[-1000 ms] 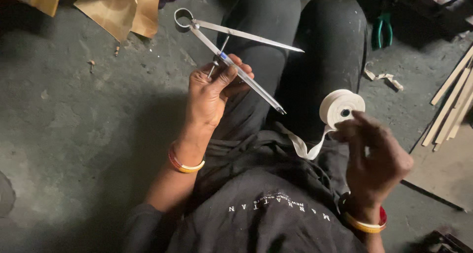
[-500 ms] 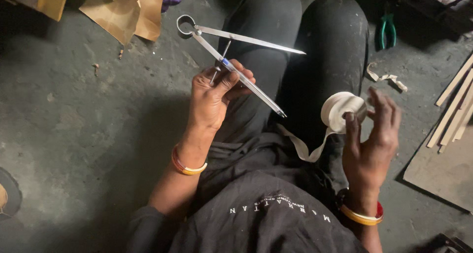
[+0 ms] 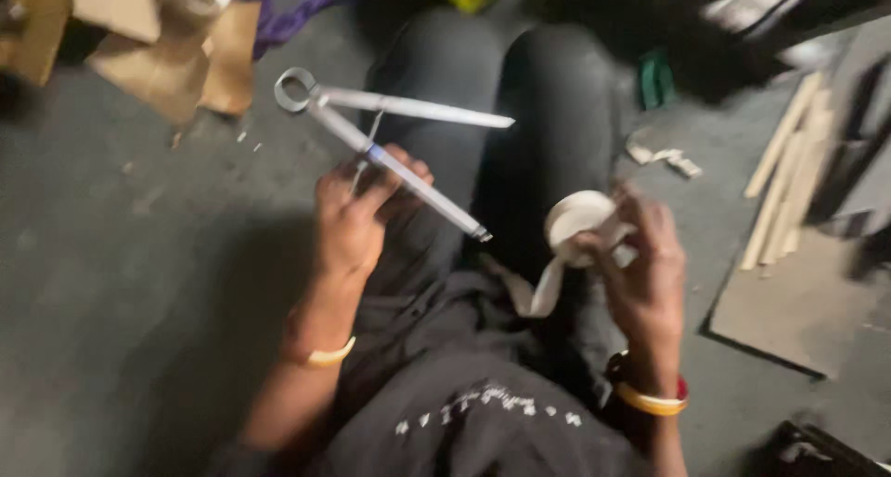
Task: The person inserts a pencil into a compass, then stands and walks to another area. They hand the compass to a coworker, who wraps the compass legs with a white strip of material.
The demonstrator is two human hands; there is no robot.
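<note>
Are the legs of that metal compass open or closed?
Open: the compass legs spread from the ring into a V, held in the left hand.

Open metal divider (image 3: 390, 143) held aloft; white tape roll (image 3: 577, 226) trailing.

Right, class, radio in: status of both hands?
Left hand grips metal compass, legs apart. Right hand holds tape roll, strip hanging. Nothing between them.

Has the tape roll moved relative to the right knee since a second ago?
Yes. The tape roll, in the right hand, shifted left across the right knee.
</note>
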